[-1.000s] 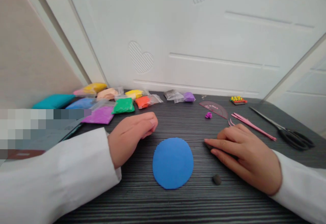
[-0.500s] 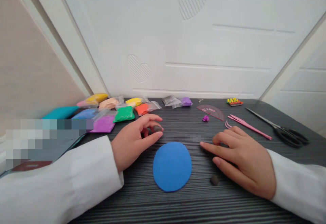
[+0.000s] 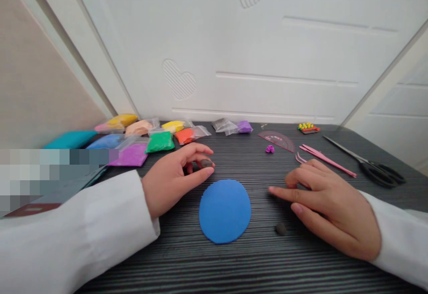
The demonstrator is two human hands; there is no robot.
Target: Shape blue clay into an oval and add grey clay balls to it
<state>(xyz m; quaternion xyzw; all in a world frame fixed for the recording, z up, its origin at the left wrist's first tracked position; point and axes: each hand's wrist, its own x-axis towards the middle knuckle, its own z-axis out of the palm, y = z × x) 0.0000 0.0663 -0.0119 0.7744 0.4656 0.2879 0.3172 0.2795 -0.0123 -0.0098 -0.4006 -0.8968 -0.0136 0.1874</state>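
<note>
My left hand (image 3: 179,173) rests to the left of centre, its fingers curled round a small dark grey lump of clay (image 3: 206,163). Just in front of it lies a flat blue clay disc (image 3: 225,211) on the table. On the other side of the disc, my right hand (image 3: 329,209) is held low with nothing in it, the index finger stretched out and the thumb apart. A second small dark grey clay ball (image 3: 281,228) sits on the table below that index finger, untouched.
Bags of coloured clay, among them a green one (image 3: 160,142), line the back left. Towards the right are a crumpled purple clay piece (image 3: 269,149), a clear protractor (image 3: 277,140), pink tweezers (image 3: 329,160), black scissors (image 3: 377,169) and a small yellow-and-red piece (image 3: 308,128).
My right hand has shifted a little to the right, away from the blue disc. My left hand keeps its hold on the grey lump. The view has tilted slightly down.
</note>
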